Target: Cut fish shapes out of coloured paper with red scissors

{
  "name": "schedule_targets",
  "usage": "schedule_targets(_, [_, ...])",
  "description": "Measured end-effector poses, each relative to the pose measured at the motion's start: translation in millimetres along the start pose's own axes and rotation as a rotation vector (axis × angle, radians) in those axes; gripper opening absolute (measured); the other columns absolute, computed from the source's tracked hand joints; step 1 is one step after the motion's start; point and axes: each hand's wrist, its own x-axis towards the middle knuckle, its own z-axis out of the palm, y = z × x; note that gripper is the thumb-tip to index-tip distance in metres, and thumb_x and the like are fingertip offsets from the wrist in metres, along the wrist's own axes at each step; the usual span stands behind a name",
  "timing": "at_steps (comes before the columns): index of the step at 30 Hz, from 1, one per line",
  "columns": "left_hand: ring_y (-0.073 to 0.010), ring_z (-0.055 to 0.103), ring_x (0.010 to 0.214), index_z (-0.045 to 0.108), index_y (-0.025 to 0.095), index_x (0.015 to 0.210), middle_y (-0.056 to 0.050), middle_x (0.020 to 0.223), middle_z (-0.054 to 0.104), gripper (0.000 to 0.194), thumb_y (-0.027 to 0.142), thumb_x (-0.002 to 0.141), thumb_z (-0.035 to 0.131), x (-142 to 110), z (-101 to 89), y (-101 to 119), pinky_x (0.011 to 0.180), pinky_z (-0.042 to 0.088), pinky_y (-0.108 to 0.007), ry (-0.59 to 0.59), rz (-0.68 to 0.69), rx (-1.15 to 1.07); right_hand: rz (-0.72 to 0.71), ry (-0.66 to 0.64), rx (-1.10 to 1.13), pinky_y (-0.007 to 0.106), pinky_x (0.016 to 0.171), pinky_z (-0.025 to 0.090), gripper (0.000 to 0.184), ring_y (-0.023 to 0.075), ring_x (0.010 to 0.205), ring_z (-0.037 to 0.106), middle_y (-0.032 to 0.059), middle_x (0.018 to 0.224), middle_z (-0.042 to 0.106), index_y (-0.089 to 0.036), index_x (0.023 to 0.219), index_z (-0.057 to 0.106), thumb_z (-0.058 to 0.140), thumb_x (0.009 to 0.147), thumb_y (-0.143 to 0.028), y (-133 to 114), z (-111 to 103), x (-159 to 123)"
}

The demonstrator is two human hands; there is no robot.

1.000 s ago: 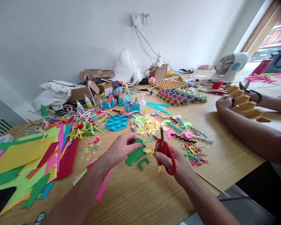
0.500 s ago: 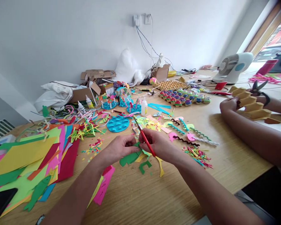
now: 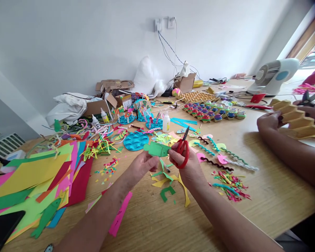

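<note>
Right grip (image 3: 190, 166), clamped on scissors (image 3: 184, 142) and fish (image 3: 157, 149) over the bench (image 3: 144, 217), blades (image 3: 186, 133) angled away, presumably to spare it; left grip (image 3: 143, 167), curled just beside the fish: pinching or not, unclear.

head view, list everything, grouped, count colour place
Cutout: one, green, in right hand
Scissors: one, red, same hand
Paper sheets: many, multicoloured, left
Phone: one, black, near left
Scraps: many, multicoloured, scattered
Dimpled disc: one, blue, centre
Bottles: three, whitish, mid-table
Wavy strips: several, mixed, right
Painted cups: many, multicoloured, right
Boxes: several, brown, back
Fan: one, white, right
Table: one, brown, beneath
Co-worker's hands: two, right edge
Left hand: one, near cutout
Right hand: one, holding scissors
</note>
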Motion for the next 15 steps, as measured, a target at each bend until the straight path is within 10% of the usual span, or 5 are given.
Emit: schedule_targets(15, [-0.0121,0.046,0.059,0.045,0.018,0.049,0.002,0.055,0.047,0.026,0.031,0.07,0.054,0.7,-1.9,-2.3,0.06,0.038,-0.025,0.212,0.046,0.202,0.087,-0.091,-0.024,0.022,0.045,0.034,0.023,0.0097,0.047,0.043,-0.0058,0.055,0.05,-0.018,0.072,0.051,0.069,0.066,-0.03,-4.7,4.5,-9.1])
